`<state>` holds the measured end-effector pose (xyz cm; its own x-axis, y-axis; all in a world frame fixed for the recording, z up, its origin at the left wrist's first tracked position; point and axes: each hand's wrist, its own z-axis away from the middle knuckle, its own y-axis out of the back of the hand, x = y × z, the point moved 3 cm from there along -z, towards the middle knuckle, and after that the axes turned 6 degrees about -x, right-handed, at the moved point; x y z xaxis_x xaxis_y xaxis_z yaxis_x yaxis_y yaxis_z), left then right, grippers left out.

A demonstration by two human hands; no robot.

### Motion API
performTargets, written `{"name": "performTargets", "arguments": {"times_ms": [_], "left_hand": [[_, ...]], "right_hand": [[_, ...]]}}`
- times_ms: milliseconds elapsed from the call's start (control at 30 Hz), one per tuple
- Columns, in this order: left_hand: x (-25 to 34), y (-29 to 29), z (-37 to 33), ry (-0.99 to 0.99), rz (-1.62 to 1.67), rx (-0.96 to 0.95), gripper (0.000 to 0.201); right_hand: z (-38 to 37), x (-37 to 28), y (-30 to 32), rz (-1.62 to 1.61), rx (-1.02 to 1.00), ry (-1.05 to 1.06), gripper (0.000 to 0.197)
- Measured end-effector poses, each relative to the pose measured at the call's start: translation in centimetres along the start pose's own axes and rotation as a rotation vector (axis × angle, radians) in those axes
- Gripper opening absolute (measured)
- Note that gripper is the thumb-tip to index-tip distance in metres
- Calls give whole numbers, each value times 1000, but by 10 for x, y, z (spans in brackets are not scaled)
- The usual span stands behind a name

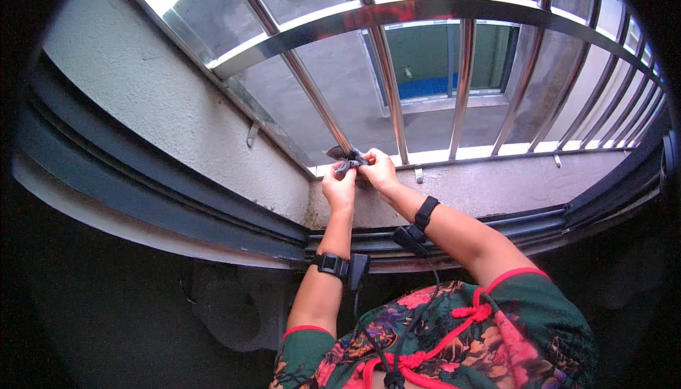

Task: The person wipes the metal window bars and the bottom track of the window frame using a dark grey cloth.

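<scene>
A small dark grey cloth [343, 155] is bunched around the foot of a shiny metal bar [312, 89] of the window grille. My left hand [339, 187] pinches the cloth from the near left side. My right hand [380, 171] grips it from the right, thumb and fingers closed on its edge. The two hands sit close together, just above the grille's bottom rail [429, 156]. The cloth hides the lowest part of the bar.
A dark window frame [177, 194] with sliding tracks curves in front of me. Beyond it lie the concrete sill [482, 187] and a rough wall [152, 98] at left. Small metal brackets [418, 174] hold the rail. Another building's window [443, 62] shows through the bars.
</scene>
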<state>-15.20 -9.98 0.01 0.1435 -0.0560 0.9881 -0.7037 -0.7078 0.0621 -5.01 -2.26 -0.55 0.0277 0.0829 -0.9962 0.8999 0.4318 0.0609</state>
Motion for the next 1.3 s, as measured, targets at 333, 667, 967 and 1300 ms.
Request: {"name": "performTargets", "arguments": {"times_ms": [333,667,967,1300], "left_hand": [[70,10,-22,-263,-90,1,35],[194,9,23,-363,139,-134,27],[158,33,98,-107,301,-394,39],[104,53,125,88,717,-659,70]], "right_hand": [[-27,-77,8,-53,-156,296,17],[27,-188,35,-81,19,568,14],[109,-154,63,-94,-285,303,16],[119,-128,38,-505,-971,-46,24]]}}
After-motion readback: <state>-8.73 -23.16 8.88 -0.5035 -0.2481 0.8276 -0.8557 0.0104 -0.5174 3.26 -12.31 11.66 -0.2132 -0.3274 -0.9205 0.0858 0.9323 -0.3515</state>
